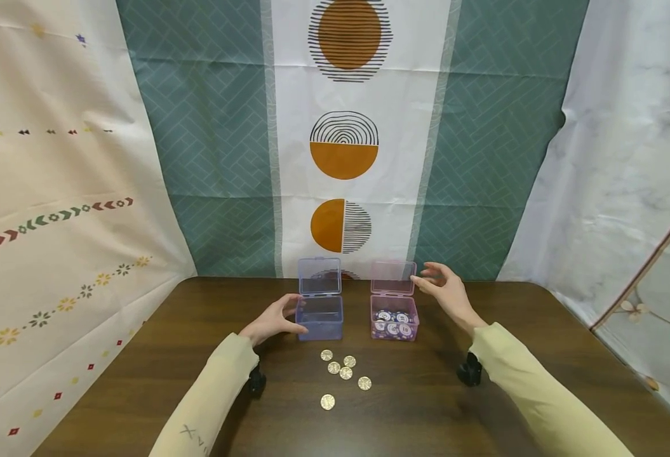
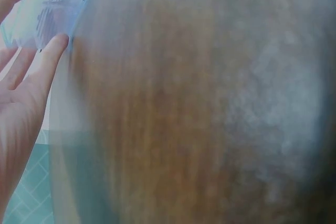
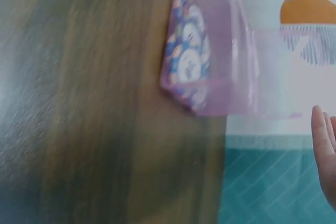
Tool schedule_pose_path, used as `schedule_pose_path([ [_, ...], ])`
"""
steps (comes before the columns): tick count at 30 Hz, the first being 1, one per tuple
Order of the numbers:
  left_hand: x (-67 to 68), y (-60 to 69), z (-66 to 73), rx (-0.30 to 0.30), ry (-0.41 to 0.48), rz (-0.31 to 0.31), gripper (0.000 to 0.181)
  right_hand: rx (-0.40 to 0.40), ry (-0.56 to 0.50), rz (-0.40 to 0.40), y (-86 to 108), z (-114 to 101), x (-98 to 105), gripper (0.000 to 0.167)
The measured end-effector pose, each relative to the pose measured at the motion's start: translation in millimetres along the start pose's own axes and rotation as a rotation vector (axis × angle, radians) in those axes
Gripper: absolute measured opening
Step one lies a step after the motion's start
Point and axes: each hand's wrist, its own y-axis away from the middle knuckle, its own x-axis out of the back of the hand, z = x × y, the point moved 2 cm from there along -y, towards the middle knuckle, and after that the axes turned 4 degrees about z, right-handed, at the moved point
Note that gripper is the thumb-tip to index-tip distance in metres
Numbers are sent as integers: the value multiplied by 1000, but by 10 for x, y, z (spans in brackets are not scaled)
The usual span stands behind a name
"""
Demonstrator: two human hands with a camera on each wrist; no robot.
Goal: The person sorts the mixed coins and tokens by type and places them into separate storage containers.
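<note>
A small clear blue box [image 1: 320, 330] stands on the table with its lid raised and no contents visible inside. My left hand [image 1: 276, 318] is at its left side, thumb at the front corner and fingers toward the back; in the left wrist view the thumb [image 2: 55, 45] meets the box's edge. To its right stands a clear pink box [image 1: 394, 331], lid up, with purple-and-white poker chips [image 1: 392, 320] inside. My right hand [image 1: 449, 293] is raised just right of the pink lid [image 1: 393, 278], holding nothing; a small gap shows in the right wrist view.
Several gold coins [image 1: 346, 373] lie scattered on the brown wooden table [image 1: 415, 406], in front of the boxes. Behind the table's back edge hangs a green and white patterned cloth [image 1: 346, 190]. Pale patterned cloths hang at left and right.
</note>
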Motion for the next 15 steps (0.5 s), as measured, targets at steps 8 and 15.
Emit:
schedule_pose_path([
  [8,-18,-23,5,-22,5,-16,81,111,-49,-116,122,-530,-180,46],
  [15,-15,-18,24,-21,-6,-19,81,167,-43,-236,130,-575,-409,36],
])
